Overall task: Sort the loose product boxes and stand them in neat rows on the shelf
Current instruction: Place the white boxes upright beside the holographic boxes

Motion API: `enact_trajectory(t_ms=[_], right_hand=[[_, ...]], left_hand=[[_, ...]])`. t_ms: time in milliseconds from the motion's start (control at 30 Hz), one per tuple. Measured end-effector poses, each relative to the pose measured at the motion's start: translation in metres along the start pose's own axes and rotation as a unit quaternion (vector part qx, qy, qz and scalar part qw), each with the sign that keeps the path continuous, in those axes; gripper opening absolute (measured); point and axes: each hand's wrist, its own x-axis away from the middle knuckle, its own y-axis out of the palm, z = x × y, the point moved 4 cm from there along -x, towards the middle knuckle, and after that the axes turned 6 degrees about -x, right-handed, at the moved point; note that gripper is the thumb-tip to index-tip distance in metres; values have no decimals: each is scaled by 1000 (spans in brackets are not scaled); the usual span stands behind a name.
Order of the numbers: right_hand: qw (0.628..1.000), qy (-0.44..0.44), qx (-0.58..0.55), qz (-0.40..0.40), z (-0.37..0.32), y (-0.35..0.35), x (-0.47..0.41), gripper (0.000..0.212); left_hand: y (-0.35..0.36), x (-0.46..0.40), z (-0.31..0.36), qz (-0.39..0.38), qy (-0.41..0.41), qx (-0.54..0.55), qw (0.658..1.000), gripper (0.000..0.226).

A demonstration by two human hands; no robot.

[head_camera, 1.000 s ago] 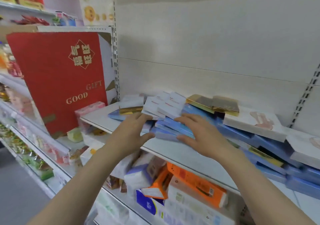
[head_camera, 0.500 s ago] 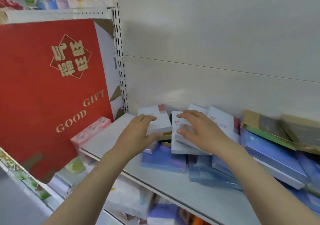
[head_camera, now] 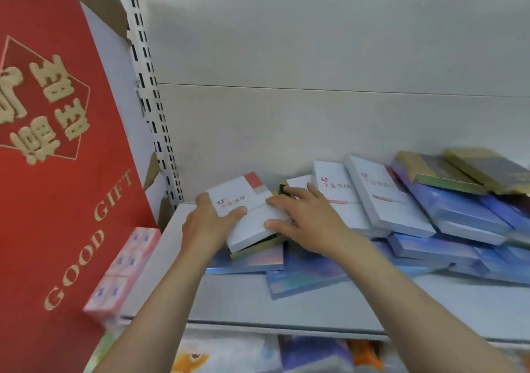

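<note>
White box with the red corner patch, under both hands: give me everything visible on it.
The white box with the red corner patch is a flat rectangular carton, apparently card, with a small red logo and red characters on its face and a grey strip under the patch. It lies tilted, face up, not standing, on a gold-edged box over blue boxes at the shelf's left end. The left hand grips its left edge, thumb on top; the right hand presses its right side.

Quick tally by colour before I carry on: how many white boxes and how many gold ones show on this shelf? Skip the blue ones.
White boxes: 4, one half hidden behind the others
Gold boxes: 3, one lying under the leftmost white box
Total: 7
</note>
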Motion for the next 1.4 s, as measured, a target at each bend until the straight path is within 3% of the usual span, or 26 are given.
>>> enact_trajectory(t_ms=[67, 167, 267, 333, 400, 467, 633, 700, 867, 1067, 1200, 1400], right_hand=[[1000, -8, 2, 25, -8, -4, 6, 54], [989, -11, -20, 148, -5, -27, 20, 44], [960, 78, 41, 265, 26, -49, 40, 56], [947, 199, 102, 232, 51, -54, 53, 69], [938, 286, 94, 169, 68, -47, 67, 69], [953, 261, 61, 141, 70, -39, 78, 62], [985, 92, -65, 129, 64, -43, 86, 46], [985, 77, -79, 135, 66, -42, 84, 39], [964, 224, -61, 128, 91, -47, 73, 109], [961, 250, -33, 110, 91, -53, 64, 119], [951, 254, -105, 138, 101, -60, 64, 100], [869, 259, -328, 266, 102, -70, 81, 43]], left_hand=[[-8, 1, -4, 22, 21, 74, 997, 66], [-23, 5, 6, 38, 44, 183, 981, 44], [-20, 11, 24, -9, 60, 248, 967, 30], [-11, 17, 34, -30, 63, 257, 964, 33], [1, 23, 40, -38, 61, 260, 963, 35], [10, 29, 43, -45, 57, 265, 962, 37], [16, 41, 47, -36, 49, 270, 961, 39], [15, 44, 46, -28, 40, 286, 957, 37], [17, 61, 44, -6, 25, 277, 961, 36], [20, 86, 45, 27, 5, 285, 958, 32], [19, 98, 40, 45, 3, 304, 952, 31], [21, 104, 39, 26, 2, 308, 951, 33]])
